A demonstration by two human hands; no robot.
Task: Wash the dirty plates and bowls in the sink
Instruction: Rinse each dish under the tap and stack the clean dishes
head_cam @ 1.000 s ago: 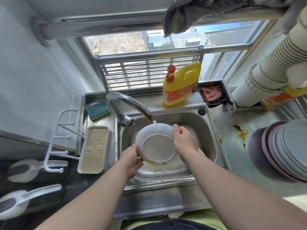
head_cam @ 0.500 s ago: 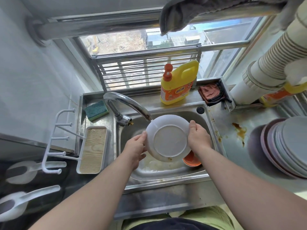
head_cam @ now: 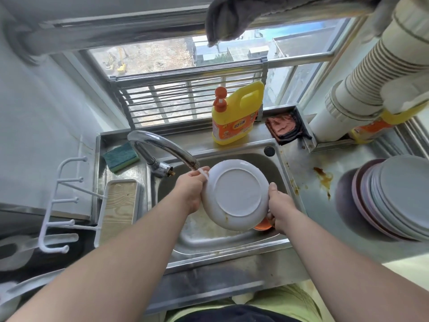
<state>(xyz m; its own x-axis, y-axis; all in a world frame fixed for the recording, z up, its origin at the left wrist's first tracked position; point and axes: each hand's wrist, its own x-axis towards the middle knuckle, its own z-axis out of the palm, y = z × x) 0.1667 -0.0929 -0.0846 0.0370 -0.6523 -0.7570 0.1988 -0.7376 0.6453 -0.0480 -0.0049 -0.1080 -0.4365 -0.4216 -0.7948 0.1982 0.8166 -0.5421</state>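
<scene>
A: Where's the plate (head_cam: pixel 235 196)?

B: Centre frame, over the sink (head_cam: pixel 276 166), underside up, the left hand (head_cam: pixel 190 191) and right hand (head_cam: pixel 279 206) each holding a rim under the tap (head_cam: pixel 162 147).

A: Risk?

B: Wet rims; a slip likely drops it onto the orange dish (head_cam: pixel 262 226) below.

A yellow detergent bottle (head_cam: pixel 236 117) stands on the ledge behind the basin. A green sponge (head_cam: pixel 120 156) lies at the left, near a wooden tray (head_cam: pixel 119 205). A brown cloth (head_cam: pixel 284 127) lies beside the bottle.
</scene>
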